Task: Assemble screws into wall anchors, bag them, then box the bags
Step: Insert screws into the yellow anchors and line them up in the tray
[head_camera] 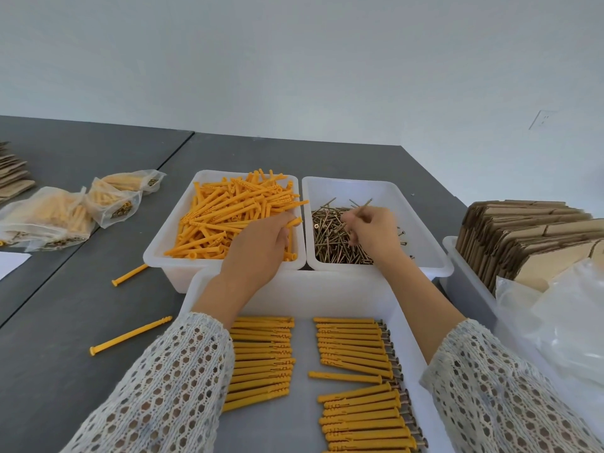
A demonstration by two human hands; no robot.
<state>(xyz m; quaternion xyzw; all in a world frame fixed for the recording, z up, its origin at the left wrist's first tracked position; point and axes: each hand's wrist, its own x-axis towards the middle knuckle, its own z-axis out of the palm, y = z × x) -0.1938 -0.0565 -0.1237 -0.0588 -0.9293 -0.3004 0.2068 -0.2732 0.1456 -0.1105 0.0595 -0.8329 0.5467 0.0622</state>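
My left hand (261, 246) grips one anchor (292, 223), right hand (372, 233) pinches a screw (362, 207) at one o'clock; I'd seat it tip-first.

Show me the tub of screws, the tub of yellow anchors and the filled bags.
tub of screws (421, 204): head view, bare inner wall.
tub of yellow anchors (163, 237): head view, left wall.
filled bags (55, 214): head view, nearest bag's middle.

Grey bench (81, 308) w/ seam down left side. On it: 3 white bins (157, 250), 2 loose yellow anchors (130, 336), filled bags (49, 217) far left, flat cardboard (13, 178), white sheet (9, 263) at left edge.
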